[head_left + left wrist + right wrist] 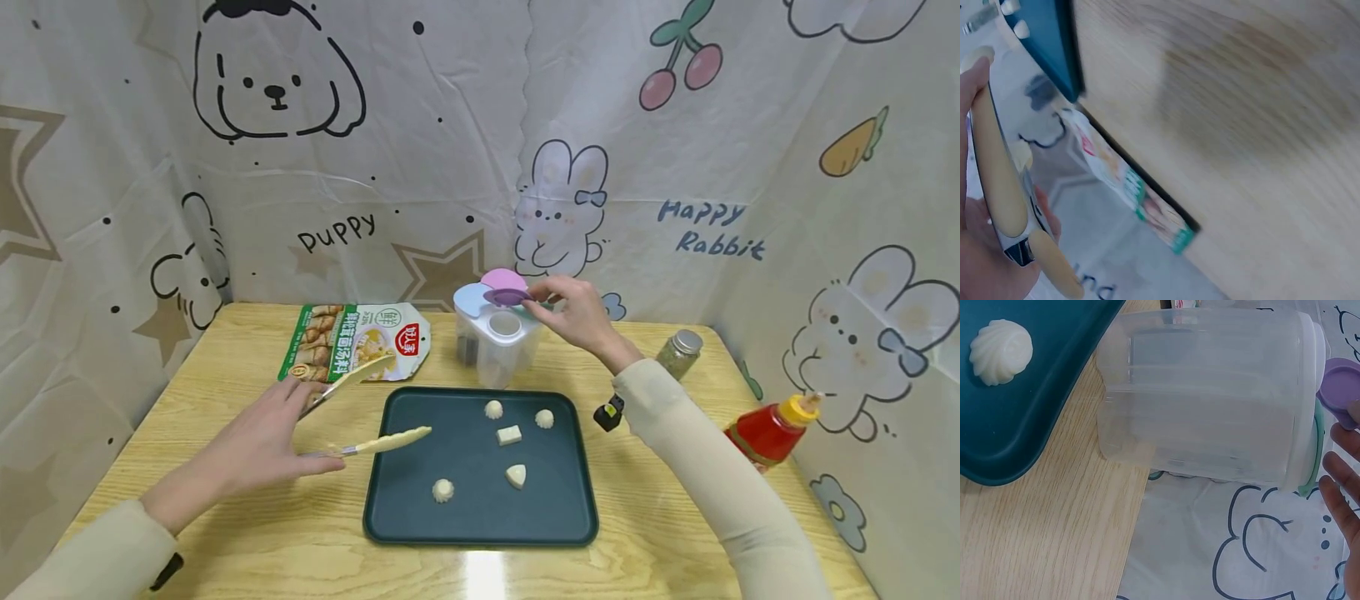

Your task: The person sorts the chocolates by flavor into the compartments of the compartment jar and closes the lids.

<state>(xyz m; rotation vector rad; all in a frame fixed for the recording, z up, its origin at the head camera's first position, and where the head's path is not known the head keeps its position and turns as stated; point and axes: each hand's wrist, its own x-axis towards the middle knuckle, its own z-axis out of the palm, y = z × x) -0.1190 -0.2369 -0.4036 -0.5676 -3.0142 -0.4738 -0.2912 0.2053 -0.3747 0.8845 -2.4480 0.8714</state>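
Note:
My left hand [258, 437] holds a pair of cream-tipped tongs [390, 440] between thumb and fingers, their arms spread apart over the tray's left edge. In the left wrist view the tongs [999, 169] show cream-coloured covers on metal. With thumb and fingertips, my right hand [576, 312] pinches a purple flip lid [502, 297], which is raised. It belongs to a clear divided container [495, 362] behind the tray. Under that lid a round opening [505, 323] shows; blue and pink lids lie beside it. The container [1204, 394] also has a green lid [1315, 450].
A dark teal tray [480, 521] bears several small white pieces, some swirled like buns [443, 490]. A green-and-white food packet [356, 340] lies back left. To the right are a spice jar [680, 354], a small black object [608, 413] and a red squeeze bottle [772, 429].

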